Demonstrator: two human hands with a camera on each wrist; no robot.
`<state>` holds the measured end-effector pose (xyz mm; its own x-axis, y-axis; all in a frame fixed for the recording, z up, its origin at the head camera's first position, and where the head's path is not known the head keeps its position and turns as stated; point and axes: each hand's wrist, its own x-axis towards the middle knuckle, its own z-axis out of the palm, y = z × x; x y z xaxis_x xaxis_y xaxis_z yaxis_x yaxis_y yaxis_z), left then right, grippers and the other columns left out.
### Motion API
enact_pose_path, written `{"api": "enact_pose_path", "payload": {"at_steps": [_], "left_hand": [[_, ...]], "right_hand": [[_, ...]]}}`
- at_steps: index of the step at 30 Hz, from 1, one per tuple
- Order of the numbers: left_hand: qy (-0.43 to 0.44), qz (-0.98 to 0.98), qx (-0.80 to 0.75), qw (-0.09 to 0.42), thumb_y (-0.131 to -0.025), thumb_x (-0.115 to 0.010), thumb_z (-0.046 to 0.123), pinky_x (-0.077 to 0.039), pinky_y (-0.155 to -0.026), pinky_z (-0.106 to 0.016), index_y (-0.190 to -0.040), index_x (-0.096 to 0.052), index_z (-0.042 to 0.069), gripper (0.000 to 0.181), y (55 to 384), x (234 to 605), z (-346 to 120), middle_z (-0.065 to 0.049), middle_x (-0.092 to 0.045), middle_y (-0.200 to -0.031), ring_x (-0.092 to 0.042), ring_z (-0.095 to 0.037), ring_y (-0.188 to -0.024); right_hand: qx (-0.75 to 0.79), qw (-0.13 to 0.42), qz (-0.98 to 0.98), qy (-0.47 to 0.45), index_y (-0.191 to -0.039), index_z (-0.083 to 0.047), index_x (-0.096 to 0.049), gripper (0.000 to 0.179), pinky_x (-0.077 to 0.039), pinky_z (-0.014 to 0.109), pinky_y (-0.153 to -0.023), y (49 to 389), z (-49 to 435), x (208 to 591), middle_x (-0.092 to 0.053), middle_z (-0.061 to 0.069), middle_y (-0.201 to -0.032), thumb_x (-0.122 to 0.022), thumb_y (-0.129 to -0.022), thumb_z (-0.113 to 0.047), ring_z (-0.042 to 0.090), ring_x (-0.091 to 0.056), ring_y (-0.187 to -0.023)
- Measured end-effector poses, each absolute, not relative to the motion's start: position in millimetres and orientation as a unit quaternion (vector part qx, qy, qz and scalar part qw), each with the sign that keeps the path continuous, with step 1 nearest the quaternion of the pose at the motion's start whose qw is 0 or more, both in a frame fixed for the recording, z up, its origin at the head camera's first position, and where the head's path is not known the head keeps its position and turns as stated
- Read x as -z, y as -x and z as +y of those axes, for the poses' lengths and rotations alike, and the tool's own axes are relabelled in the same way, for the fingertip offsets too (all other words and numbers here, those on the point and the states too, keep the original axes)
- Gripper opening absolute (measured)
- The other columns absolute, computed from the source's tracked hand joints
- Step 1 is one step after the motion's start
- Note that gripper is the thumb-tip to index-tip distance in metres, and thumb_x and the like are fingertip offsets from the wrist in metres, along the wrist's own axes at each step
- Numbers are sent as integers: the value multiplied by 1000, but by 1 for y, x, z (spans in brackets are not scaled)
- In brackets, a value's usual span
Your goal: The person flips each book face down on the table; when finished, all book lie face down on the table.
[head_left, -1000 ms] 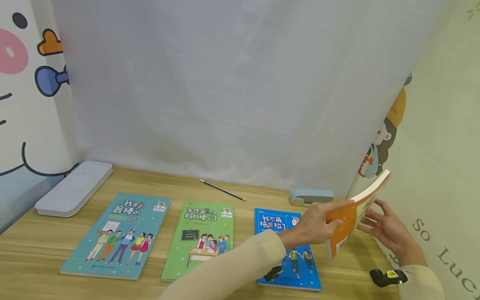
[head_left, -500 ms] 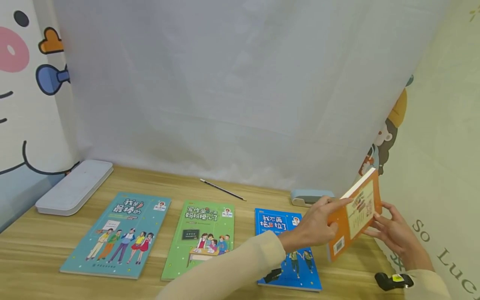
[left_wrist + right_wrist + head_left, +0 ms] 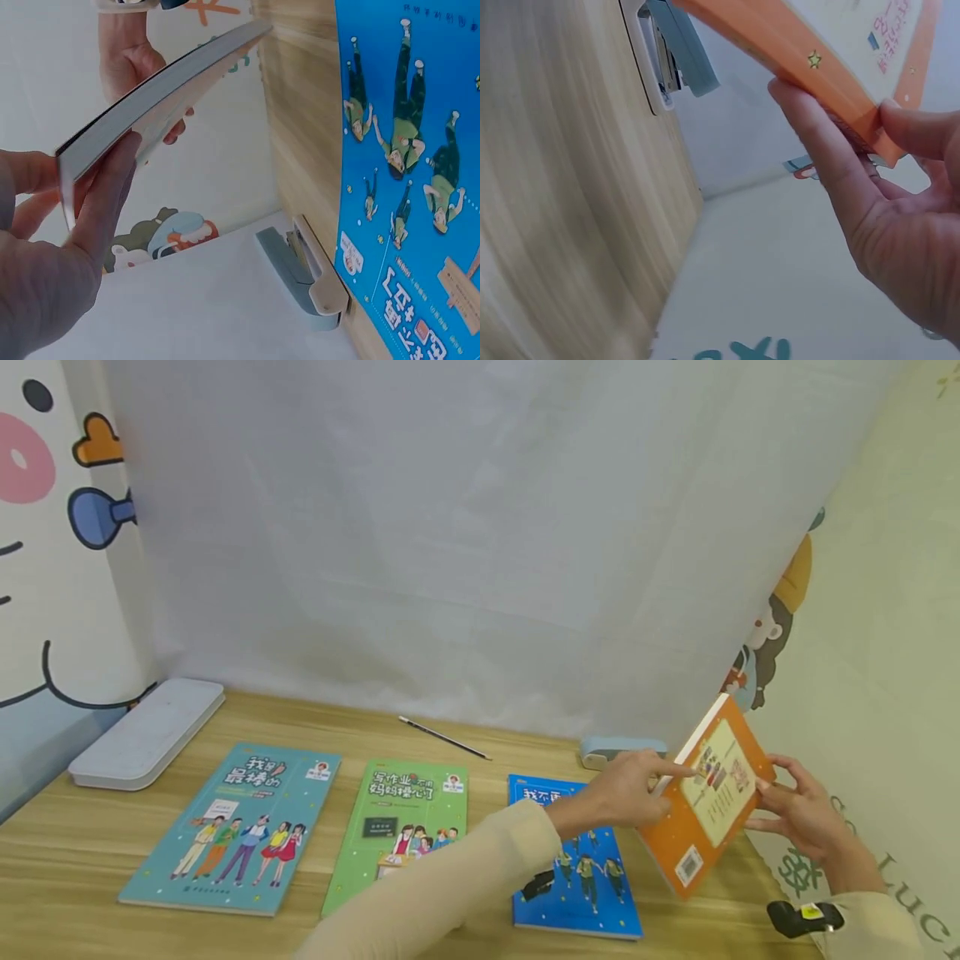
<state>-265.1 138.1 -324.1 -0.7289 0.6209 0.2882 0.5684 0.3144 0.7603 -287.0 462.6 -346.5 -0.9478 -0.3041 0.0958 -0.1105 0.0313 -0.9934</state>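
Observation:
An orange book (image 3: 678, 831) is held tilted above the right end of the table, its back cover with a barcode and cream panel facing the head camera. My left hand (image 3: 630, 789) grips its left edge; in the left wrist view the left hand (image 3: 56, 277) has thumb and fingers on opposite sides of the book (image 3: 161, 97). At the opposite edge, my right hand (image 3: 806, 818) pinches the book between thumb and fingers, as the right wrist view of that hand (image 3: 907, 232) shows. Flat under the left forearm lies a blue book (image 3: 588, 893), partly covered.
A green book (image 3: 405, 806) and a teal book (image 3: 240, 827) lie further left on the wooden table (image 3: 315, 718). Behind them is a pencil (image 3: 446, 737). A pale case (image 3: 150, 735) sits at the back left, a blue-grey stapler (image 3: 622, 750) near the back right.
The orange book has turned from nearly edge-on to show its back cover to the head camera. My right hand has shifted right and now pinches the book's right edge; the left keeps its grip.

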Motion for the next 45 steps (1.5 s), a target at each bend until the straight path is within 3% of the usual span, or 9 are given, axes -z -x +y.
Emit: {"api": "enact_pose_path", "payload": {"at_steps": [6, 16, 19, 23, 25, 30, 37, 41, 45], "left_hand": [[-334, 841, -423, 42, -94, -68, 11, -45, -52, -12, -134, -65, 22, 42, 265, 324, 140, 0, -66, -126, -53, -2, -82], [-240, 822, -508, 98, -88, -75, 5, -53, -49, -18, -129, -69, 19, 44, 258, 347, 148, -2, -75, -105, -65, -6, -59], [-207, 808, -542, 103, -86, -76, 2, -54, -50, -20, -129, -69, 16, 46, 254, 356, 154, -3, -75, -102, -67, -7, -64], [-170, 779, -589, 130, -85, -75, -2, -58, -52, -29, -130, -68, 13, 48, 248, 367, 160, -3, -73, -94, -71, -12, -67], [-160, 769, -602, 143, -84, -75, -4, -59, -53, -33, -129, -68, 12, 48, 246, 371, 163, -3, -72, -87, -71, -14, -63], [-144, 769, -604, 152, -80, -77, -9, -59, -51, -34, -125, -70, 10, 50, 242, 380, 170, -4, -70, -75, -71, -20, -55], [-88, 764, -616, 172, -75, -79, -12, -58, -50, -35, -117, -74, 10, 48, 238, 393, 186, -11, -68, -60, -73, -29, -57], [-70, 771, -608, 179, -73, -80, -13, -58, -50, -33, -114, -76, 14, 49, 238, 398, 195, -10, -68, -61, -73, -27, -57], [-63, 778, -602, 169, -70, -81, -15, -57, -48, -32, -111, -78, 16, 51, 240, 404, 199, -9, -71, -74, -72, -27, -56]], "right_hand": [[623, 89, 767, 123, -121, -33, -46, 33, -63, 39, -69, 288, 470, 329, -69, -8, -98, -40, -106, -4, 13, -70, -83], [508, 97, 854, 53, -117, -42, -50, 29, -63, 41, -71, 291, 473, 319, -66, -10, -95, -49, -106, -15, 14, -68, -82], [473, 101, 875, 31, -131, -29, -49, 29, -62, 43, -74, 293, 473, 319, -65, -6, -99, -53, -104, -19, 15, -68, -84], [434, 116, 894, 16, -148, 1, -29, 59, -62, 44, -78, 297, 474, 320, -65, 12, -115, -60, -101, -18, 19, -67, -91], [420, 123, 899, 16, -150, 7, -21, 69, -62, 44, -80, 299, 474, 321, -62, 21, -123, -62, -99, -16, 21, -67, -94], [393, 139, 909, 20, -151, 10, -20, 73, -61, 42, -81, 304, 473, 325, -60, 27, -126, -64, -98, -15, 22, -67, -97], [365, 151, 919, 4, -151, 12, -18, 74, -61, 44, -81, 310, 471, 334, -59, 30, -121, -63, -98, -13, 23, -68, -94], [353, 156, 922, -9, -150, 14, -19, 73, -61, 43, -80, 314, 471, 341, -61, 28, -117, -63, -97, -9, 22, -68, -92], [355, 158, 921, -18, -150, 14, -20, 72, -61, 43, -80, 319, 471, 349, -61, 28, -115, -63, -96, -8, 21, -68, -90]]}}
